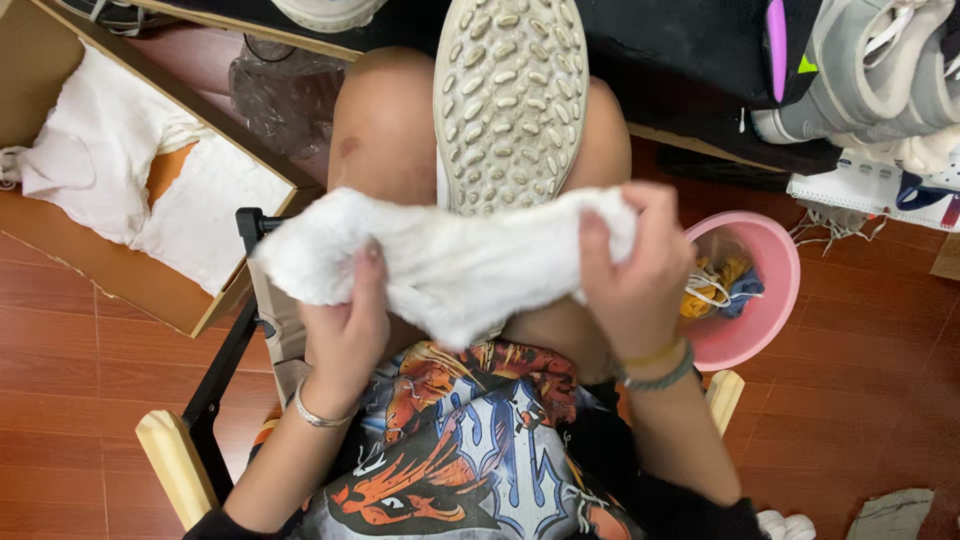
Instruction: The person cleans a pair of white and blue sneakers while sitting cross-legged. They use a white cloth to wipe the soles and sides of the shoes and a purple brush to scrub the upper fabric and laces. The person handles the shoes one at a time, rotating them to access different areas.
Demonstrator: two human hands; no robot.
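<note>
Both my hands grip a white fluffy cloth (440,265) stretched across my lap. My left hand (345,325) clutches its lower left part, a silver bracelet on the wrist. My right hand (635,275) pinches its right end, with beaded bands on the wrist. A shoe (510,95) lies sole-up between my knees, its pale studded sole facing me, its heel end tucked behind the cloth.
An open cardboard box (60,255) with white wrapping paper sits at the left on the wooden floor. A pink basin (770,290) holding laces and rags stands at the right. Grey sneakers (870,70) rest at the top right. I sit on a wooden-armed folding chair (170,460).
</note>
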